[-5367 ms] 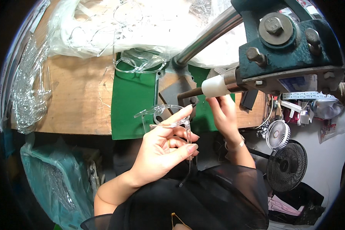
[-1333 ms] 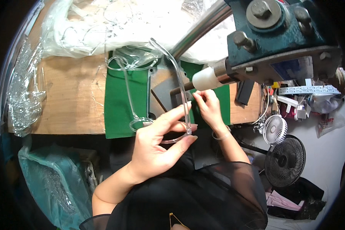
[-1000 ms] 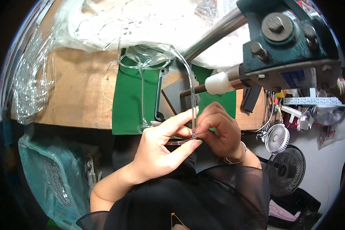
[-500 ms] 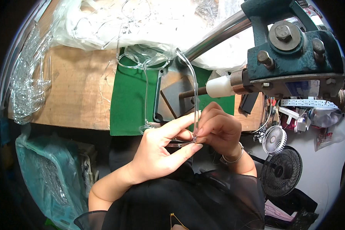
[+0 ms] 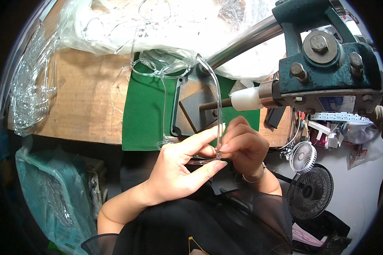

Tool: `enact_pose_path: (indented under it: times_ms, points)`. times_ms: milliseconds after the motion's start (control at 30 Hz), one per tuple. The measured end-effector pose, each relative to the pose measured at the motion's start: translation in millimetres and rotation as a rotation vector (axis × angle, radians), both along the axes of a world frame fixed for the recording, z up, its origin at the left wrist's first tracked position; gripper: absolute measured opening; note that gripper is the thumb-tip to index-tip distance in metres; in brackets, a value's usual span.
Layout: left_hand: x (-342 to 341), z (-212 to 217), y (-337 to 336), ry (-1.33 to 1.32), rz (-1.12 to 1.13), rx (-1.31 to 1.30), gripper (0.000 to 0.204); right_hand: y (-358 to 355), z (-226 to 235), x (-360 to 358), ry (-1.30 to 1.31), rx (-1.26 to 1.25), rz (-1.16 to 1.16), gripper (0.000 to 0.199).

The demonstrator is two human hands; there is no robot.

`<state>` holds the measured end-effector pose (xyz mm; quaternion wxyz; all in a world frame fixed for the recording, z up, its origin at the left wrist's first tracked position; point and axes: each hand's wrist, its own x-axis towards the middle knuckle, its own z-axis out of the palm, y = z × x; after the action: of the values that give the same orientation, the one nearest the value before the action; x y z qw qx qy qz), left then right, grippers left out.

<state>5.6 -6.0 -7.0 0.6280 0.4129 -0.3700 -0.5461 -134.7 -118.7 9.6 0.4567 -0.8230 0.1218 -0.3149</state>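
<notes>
One clear spectacle frame [image 5: 219, 102], temples pointing away, held at the green mat's [image 5: 142, 114] near edge, left hand [image 5: 178, 170] pinching one corner; right hand [image 5: 246, 144], previously apart, now there, fingertips together, contents indiscernible, making this seemingly two-handed hinge work.

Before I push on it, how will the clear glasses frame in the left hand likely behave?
The clear glasses frame is probably light, looking slender throughout. Its long right temple, free at the far end, may flex if pushed. Its glossy surface could be slippery.
</notes>
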Motion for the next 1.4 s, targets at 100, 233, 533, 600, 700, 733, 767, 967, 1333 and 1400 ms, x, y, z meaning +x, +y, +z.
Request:
enact_pose_path:
  times_ms: [100, 233, 533, 600, 700, 733, 767, 967, 1333, 1400]
  points:
    - [3, 3, 2, 0.004, -0.055, 0.018, 0.057, -1, 0, 0, -0.004, 0.057, 0.025, 0.015]
    - [4, 1, 2, -0.094, -0.064, -0.017, 0.057, -4, 6, 1, 0.024, 0.112, 0.062, 0.016]
    - [-5, 4, 1, -0.016, 0.028, -0.066, 0.058, 7, 0, -8, -0.026, 0.017, -0.062, 0.019]
    - [-8, 0, 0, -0.056, 0.117, -0.121, 0.057, 5, 4, -6, 0.01, -0.044, -0.046, 0.018]
    - [-8, -4, 1, -0.077, 0.107, -0.11, 0.057, 3, 8, -5, 0.057, -0.134, -0.028, 0.017]
    - [-7, -4, 1, -0.087, 0.102, -0.107, 0.058, 3, 9, -5, 0.067, -0.147, -0.019, 0.017]
    - [-7, -3, 1, -0.097, 0.097, -0.103, 0.058, 2, 11, -5, 0.078, -0.159, -0.011, 0.017]
    - [-5, -2, 2, -0.149, 0.074, -0.094, 0.059, 13, 4, -4, 0.056, -0.061, -0.114, 0.017]
    - [-1, -3, 4, -0.003, -0.032, -0.049, 0.059, 15, 4, -4, 0.014, -0.181, -0.111, 0.018]
    - [-2, -3, 3, 0.073, -0.076, -0.038, 0.061, 16, 0, -4, -0.038, -0.134, -0.149, 0.016]
